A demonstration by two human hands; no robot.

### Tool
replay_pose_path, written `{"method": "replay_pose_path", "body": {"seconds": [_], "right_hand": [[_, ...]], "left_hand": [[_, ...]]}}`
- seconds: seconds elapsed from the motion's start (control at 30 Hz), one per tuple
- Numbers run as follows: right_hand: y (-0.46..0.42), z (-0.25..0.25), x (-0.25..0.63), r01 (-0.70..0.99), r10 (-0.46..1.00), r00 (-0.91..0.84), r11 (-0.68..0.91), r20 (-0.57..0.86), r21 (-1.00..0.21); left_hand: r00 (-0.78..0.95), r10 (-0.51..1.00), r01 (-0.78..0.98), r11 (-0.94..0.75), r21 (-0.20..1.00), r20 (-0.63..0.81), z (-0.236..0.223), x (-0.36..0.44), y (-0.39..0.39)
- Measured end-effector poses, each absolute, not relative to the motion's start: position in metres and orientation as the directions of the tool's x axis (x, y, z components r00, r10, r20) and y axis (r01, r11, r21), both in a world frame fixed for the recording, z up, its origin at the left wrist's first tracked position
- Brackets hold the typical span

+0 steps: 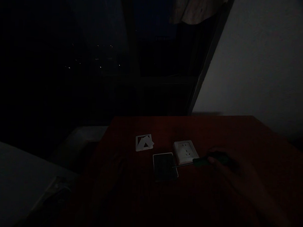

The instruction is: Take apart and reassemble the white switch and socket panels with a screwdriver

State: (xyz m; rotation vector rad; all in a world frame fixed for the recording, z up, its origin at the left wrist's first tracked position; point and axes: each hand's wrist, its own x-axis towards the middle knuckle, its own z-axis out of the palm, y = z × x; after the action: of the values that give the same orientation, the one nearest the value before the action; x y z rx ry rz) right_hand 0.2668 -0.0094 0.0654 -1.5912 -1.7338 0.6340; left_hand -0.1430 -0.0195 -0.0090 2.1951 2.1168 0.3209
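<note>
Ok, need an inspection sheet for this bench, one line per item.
Surface: reddish table, dimly lit
Job's things: white socket, dark-faced plate with pale rim, white frame with loose white pieces on it
Clutter: nothing seen; dark areas unreadable
Hands: right hand holds green-handled screwdriver, tip at plate's right side, contact unclear; left hand faint, grip unreadable
Cables: cannot tell, lower left too dark
Surroundings: dark window, hanging cloth, pale wall

The green-handled screwdriver (201, 161) points left, its tip over the dark square box (164, 167).
</note>
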Motion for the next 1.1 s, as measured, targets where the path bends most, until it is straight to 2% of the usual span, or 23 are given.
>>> {"method": "replay_pose_path", "body": {"seconds": [0.2, 0.33, 0.47, 0.6, 0.7, 0.83, 0.93, 1.1], "right_hand": [[-0.011, 0.067, 0.263, 0.632, 0.988, 0.018, 0.105, 0.150, -0.768], [-0.012, 0.066, 0.263, 0.542, 0.988, 0.101, 0.044, 0.118, -0.839], [-0.012, 0.052, 0.264, 0.275, 0.970, 0.241, -0.107, -0.039, -0.956], [-0.020, 0.026, 0.260, -0.032, 0.956, 0.163, -0.241, -0.243, -0.970], [-0.030, 0.014, 0.252, -0.124, 0.923, 0.128, -0.347, -0.362, -0.929], [-0.041, 0.015, 0.237, -0.050, 0.932, 0.038, -0.360, -0.362, -0.932], [-0.044, 0.009, 0.230, -0.068, 0.928, -0.001, -0.371, -0.371, -0.926], [-0.044, -0.012, 0.230, -0.137, 0.928, 0.007, -0.368, -0.372, -0.920]], "left_hand": [[-0.004, 0.999, 0.981, -0.004, 0.193, 0.040, -0.005, -0.132, -0.025], [0.008, 0.999, 0.981, -0.018, 0.194, 0.051, -0.005, -0.131, -0.027], [-0.037, 0.988, 0.977, 0.005, 0.213, 0.147, -0.007, -0.130, -0.031], [-0.048, 0.976, 0.960, -0.014, 0.281, 0.213, -0.006, -0.117, -0.037], [0.006, 0.978, 0.931, -0.081, 0.357, 0.207, -0.003, -0.096, -0.040], [0.184, 0.966, 0.867, -0.247, 0.432, 0.183, 0.006, -0.065, -0.041], [0.311, 0.939, 0.830, -0.343, 0.440, 0.145, 0.012, -0.047, -0.037], [0.418, 0.906, 0.809, -0.402, 0.430, 0.061, 0.019, -0.024, -0.021]]}}
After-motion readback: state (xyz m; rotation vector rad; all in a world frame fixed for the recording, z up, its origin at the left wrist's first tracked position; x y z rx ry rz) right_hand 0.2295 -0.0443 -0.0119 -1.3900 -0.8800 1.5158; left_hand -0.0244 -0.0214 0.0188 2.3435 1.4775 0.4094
